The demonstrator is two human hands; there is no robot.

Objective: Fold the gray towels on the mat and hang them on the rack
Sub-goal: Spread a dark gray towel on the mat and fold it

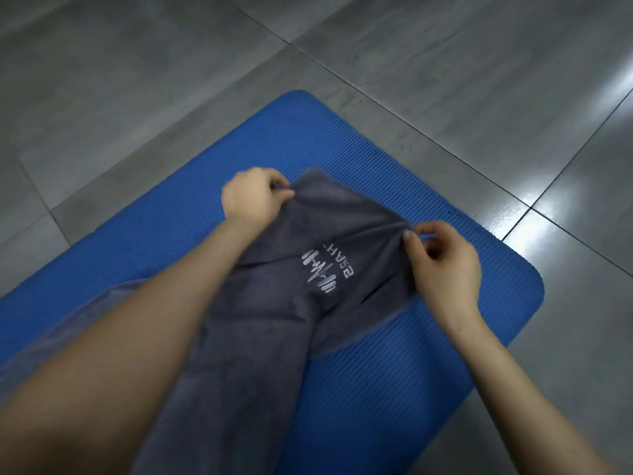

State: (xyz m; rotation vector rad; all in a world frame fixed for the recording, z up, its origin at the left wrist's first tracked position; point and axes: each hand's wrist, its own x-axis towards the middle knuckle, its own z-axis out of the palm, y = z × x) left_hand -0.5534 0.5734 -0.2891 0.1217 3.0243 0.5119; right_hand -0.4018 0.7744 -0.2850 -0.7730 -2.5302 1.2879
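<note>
Gray towel (pixel 274 323) lies rumpled on the blue mat (pixel 394 389). Left hand (pixel 253 197) pinches one far corner. Right hand (pixel 445 262) pinches the other.

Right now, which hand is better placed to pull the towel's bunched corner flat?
Right, probably. The right hand pinches the gray towel where the creases gather, with bare blue mat beyond to pull over. The left hand pinches the other far corner and can anchor.

Gym-like room: blue exercise mat (pixel 359 142), gray tiled floor (pixel 137 80).
</note>
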